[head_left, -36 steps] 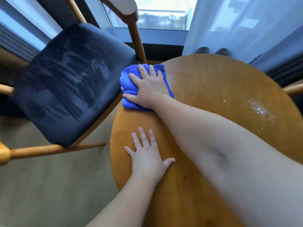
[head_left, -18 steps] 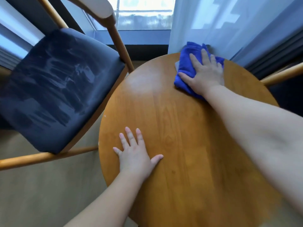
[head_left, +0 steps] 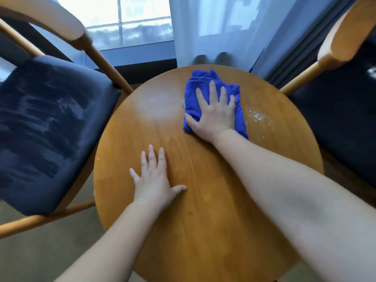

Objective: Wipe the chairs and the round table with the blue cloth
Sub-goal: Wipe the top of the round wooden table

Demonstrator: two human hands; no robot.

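Note:
The round wooden table (head_left: 203, 231) fills the middle of the head view. My right hand (head_left: 215, 115) presses flat on the folded blue cloth (head_left: 193, 92) on the far part of the tabletop, fingers spread over it. My left hand (head_left: 154, 180) lies flat and open on the bare wood nearer to me. White crumbs or dust (head_left: 257, 117) speckle the table just right of the cloth. A wooden chair with a dark blue seat (head_left: 46, 129) stands at the left, its fabric streaked. A second chair (head_left: 335, 123) stands at the right.
A sheer white curtain (head_left: 219, 27) hangs just behind the table's far edge, with a window (head_left: 126, 19) to its left. A dark drape (head_left: 295, 49) hangs at the back right. Grey floor (head_left: 40, 257) shows at the lower left.
My right hand slid the cloth from the table's left edge to the far rim, then back toward me and the middle. My left hand stayed planted. The view shifted, revealing the right chair.

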